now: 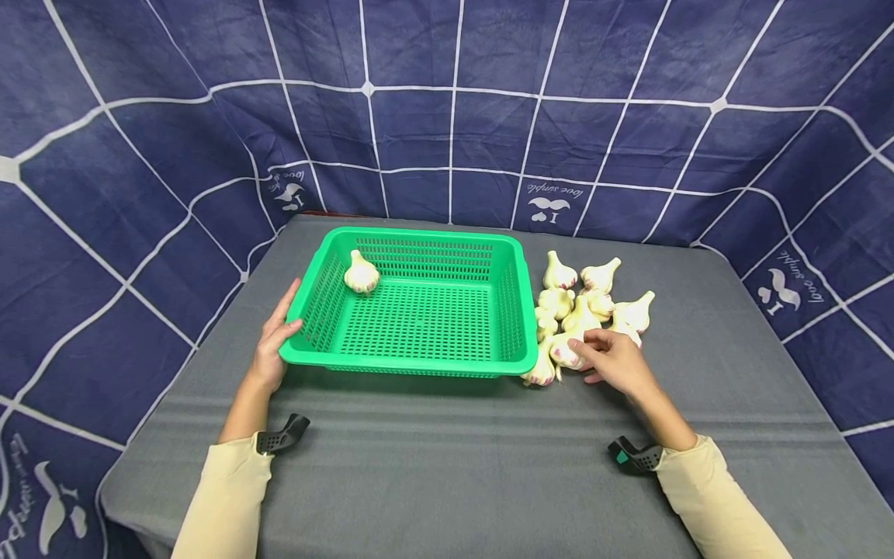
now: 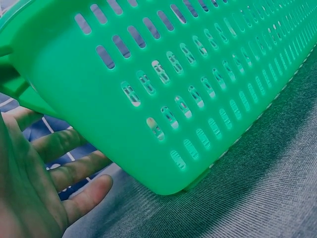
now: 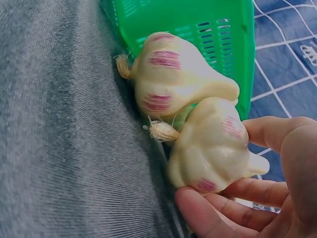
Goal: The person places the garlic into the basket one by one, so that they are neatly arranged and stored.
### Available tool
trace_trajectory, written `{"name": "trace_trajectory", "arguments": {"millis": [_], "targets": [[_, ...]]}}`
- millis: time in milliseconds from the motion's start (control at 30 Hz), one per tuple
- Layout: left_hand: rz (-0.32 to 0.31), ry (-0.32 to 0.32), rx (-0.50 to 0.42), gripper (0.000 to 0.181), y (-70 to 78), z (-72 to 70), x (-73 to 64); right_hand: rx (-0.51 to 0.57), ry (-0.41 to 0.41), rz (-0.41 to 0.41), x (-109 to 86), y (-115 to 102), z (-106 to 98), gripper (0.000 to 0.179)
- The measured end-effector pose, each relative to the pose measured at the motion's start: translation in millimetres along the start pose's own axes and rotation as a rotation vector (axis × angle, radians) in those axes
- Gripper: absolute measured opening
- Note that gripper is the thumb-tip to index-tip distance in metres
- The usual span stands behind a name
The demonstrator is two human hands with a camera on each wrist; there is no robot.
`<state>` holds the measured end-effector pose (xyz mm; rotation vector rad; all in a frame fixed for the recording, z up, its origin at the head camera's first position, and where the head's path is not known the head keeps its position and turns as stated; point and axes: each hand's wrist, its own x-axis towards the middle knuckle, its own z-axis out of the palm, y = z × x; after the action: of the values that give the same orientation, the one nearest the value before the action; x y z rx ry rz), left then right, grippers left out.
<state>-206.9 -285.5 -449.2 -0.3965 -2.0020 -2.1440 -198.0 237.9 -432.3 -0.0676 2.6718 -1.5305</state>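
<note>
A green plastic basket [image 1: 419, 366] with slotted walls stands on the grey cloth, one garlic bulb [image 1: 361, 273] inside near its left wall. My left hand [image 1: 274, 341] is at the basket's left side, its thumb at the rim. In the left wrist view its fingers [image 2: 74, 173] are spread and mostly straight beside the outer wall. My right hand [image 1: 609, 359] grips a garlic bulb [image 3: 213, 148] with purple streaks, thumb on one side and fingers on the other. Another garlic bulb [image 3: 173, 74] lies against it, close to the basket.
Several more garlic bulbs [image 1: 559, 272] lie heaped right of the basket, some close against its wall. Grey cloth [image 1: 447, 466] covers the table. Blue checked curtains [image 1: 489, 140] hang behind it and at both sides.
</note>
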Motion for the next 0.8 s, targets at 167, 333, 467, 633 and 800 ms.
{"name": "trace_trajectory", "arguments": {"millis": [167, 333, 467, 633, 800], "targets": [[-0.008, 0.002, 0.011, 0.066, 1.1, 0.4, 0.8, 0.014, 0.013, -0.019, -3.3, -7, -3, 0.041], [-0.006, 0.006, 0.018, 0.066, 1.1, 0.3, 0.4, 0.014, 0.017, -0.050, -5.0, -10, -10, 0.039], [-0.009, 0.001, 0.010, 0.066, 0.6, 0.5, 0.1, 0.022, 0.054, -0.050, -6.2, -9, -15, 0.046], [0.001, 0.014, -0.006, 0.065, 1.1, -0.9, -0.3, 0.045, 0.098, -0.059, -4.8, -13, -11, 0.051], [0.003, 0.013, -0.013, 0.065, 0.1, -0.7, -0.2, 0.047, 0.129, -0.074, -4.3, -14, -9, 0.047]]}}
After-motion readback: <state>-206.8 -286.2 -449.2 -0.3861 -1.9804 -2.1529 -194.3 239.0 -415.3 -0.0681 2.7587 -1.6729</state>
